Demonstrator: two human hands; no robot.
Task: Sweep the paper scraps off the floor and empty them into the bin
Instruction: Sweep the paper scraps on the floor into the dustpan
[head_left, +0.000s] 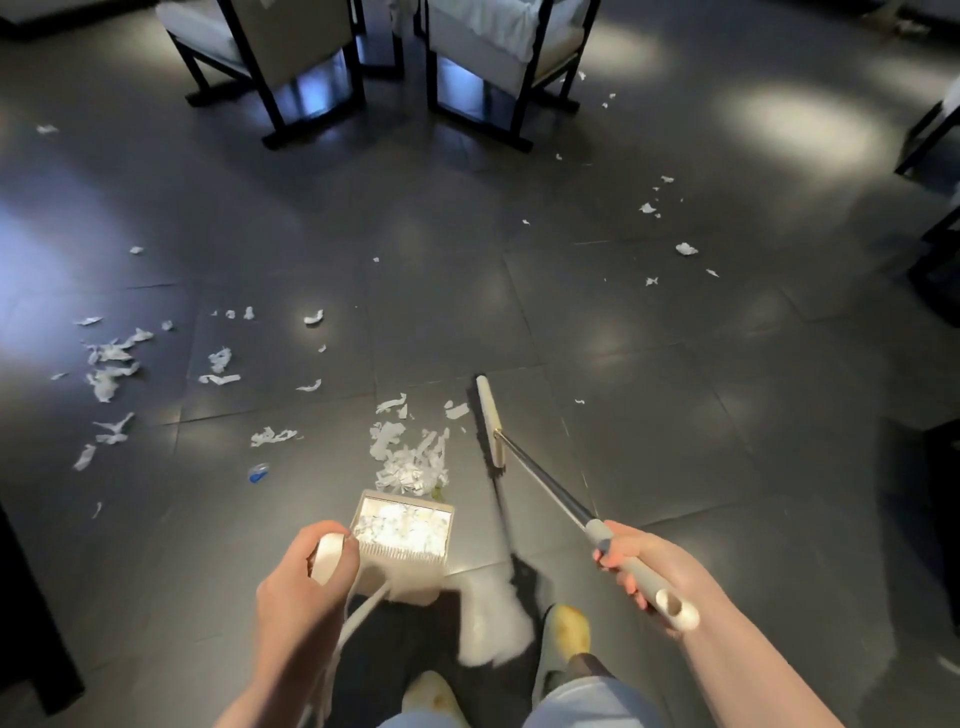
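Note:
My left hand (306, 577) grips the top of the cream dustpan handle. The dustpan (402, 535) stands on the dark tiled floor just ahead of my feet, with white scraps inside it. A pile of paper scraps (410, 460) lies right in front of its mouth. My right hand (641, 564) holds the grey grip of the broom handle. The metal shaft runs up and left to the cream broom head (490, 418), which sits on the floor just right of the pile. More paper scraps (111, 364) are scattered at the left, and others (685, 248) at the far right.
Two black-framed chairs with light cushions (275, 57) (511, 57) stand at the far side. Dark furniture edges in at the right (935, 260) and bottom left (31, 613). A small blue object (258, 472) lies on the floor left of the dustpan. My yellowish shoes (569, 631) show at the bottom.

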